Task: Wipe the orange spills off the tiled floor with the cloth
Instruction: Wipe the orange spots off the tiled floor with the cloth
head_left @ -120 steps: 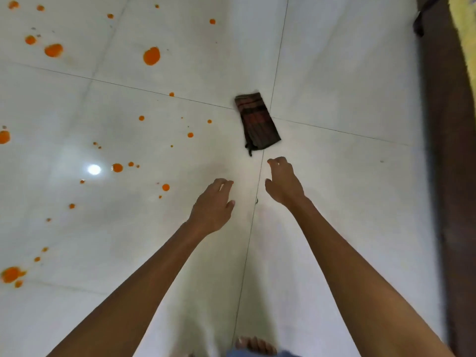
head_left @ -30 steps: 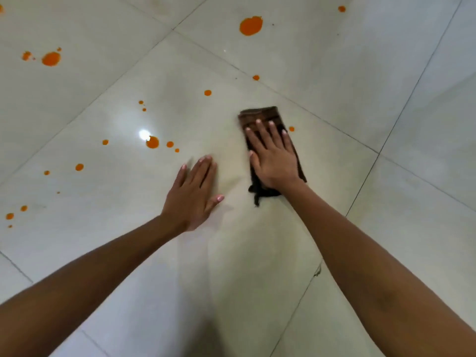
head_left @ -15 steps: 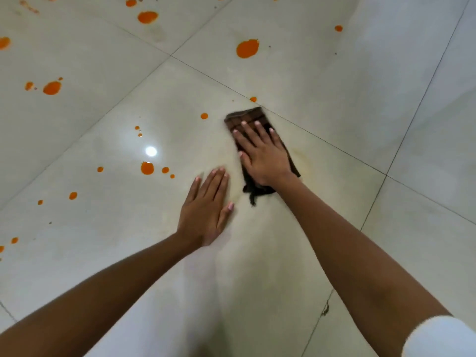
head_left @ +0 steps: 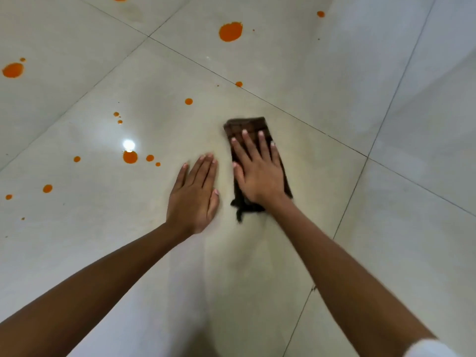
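A folded dark brown cloth (head_left: 246,126) lies flat on the pale tiled floor (head_left: 322,81). My right hand (head_left: 258,173) presses on it with fingers spread; only its far end and near fringe show. My left hand (head_left: 195,194) rests palm down on the bare tile just left of the cloth, holding nothing. Orange spills dot the floor: a large blot (head_left: 230,31) far ahead, a small drop (head_left: 188,101) beyond the cloth's left corner, a cluster (head_left: 130,157) to the left, and a blot (head_left: 13,70) at the far left.
Dark grout lines (head_left: 351,185) cross the glossy tiles. A ceiling light's reflection (head_left: 128,144) glares beside the left cluster. A faint yellowish smear covers the tile around the cloth. A white sleeve edge (head_left: 427,347) shows at the lower right.
My right hand has slid the cloth back toward me and slightly right, away from the small drops. My left hand has stayed flat on the tile, now close beside the cloth.
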